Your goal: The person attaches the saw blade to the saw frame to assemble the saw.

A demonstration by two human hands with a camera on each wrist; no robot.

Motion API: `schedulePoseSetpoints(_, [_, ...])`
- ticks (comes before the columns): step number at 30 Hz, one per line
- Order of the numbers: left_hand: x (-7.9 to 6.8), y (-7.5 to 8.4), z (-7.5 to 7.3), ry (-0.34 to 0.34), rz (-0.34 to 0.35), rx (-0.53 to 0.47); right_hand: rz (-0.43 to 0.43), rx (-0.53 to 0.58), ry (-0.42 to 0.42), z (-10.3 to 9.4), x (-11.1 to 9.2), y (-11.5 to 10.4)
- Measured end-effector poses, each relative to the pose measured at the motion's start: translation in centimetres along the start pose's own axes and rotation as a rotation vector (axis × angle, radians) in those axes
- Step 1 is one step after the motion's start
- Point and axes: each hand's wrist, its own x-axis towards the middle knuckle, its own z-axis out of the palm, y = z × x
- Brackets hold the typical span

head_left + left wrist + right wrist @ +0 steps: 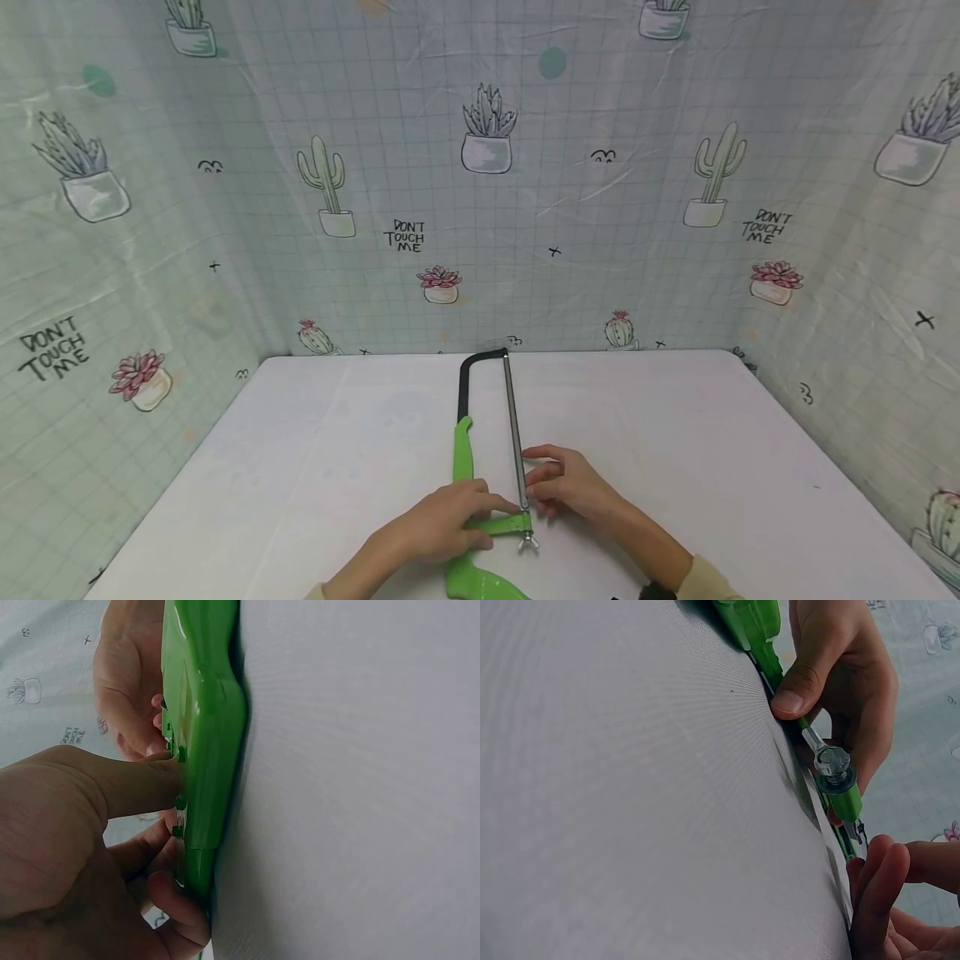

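A hacksaw (462,450) with a green handle and a black front bow lies flat on the white table, its bow pointing away from me. Its narrow grey blade (514,425) runs along the right side down to a green cross-arm (504,525). A silver wing nut (528,543) sits at the near end of that arm. My left hand (442,521) grips the green frame by the cross-arm, thumb on one side and fingers over it. My right hand (573,483) is at the blade's near end, fingers bent and tips against it; its thumb is mostly hidden in the head view.
The white table (337,442) extends around the saw to both sides. Behind it and along the sides hangs a pale gridded sheet (555,308) printed with cactus drawings.
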Motion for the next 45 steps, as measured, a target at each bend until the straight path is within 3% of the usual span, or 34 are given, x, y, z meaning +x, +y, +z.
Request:
schedulePoseSetpoints(14, [-0.2, 0.4, 0.0, 0.001, -0.010, 0.015, -0.028, -0.035, 0.002, 0.3, -0.1, 0.4])
schedulePoseSetpoints(22, [-0.1, 0.2, -0.1, 0.010, 0.006, 0.020, -0.021, -0.110, -0.029, -0.1, -0.3, -0.3])
schedulePoseSetpoints(33, [-0.1, -0.2, 0.5, -0.001, -0.005, -0.017, 0.086, -0.296, -0.322, -1.3, -2.0, -0.9])
schedulePoseSetpoints(39, [-0.2, 0.1, 0.4, 0.003, -0.010, -0.018, 0.076, -0.209, -0.500, -1.6, -2.3, -0.4])
schedulePoseSetpoints(45, [-0.3, 0.2, 0.2, 0.006, 0.000, -0.027, 0.081, -0.117, -0.587, -1.7, -2.2, 0.2])
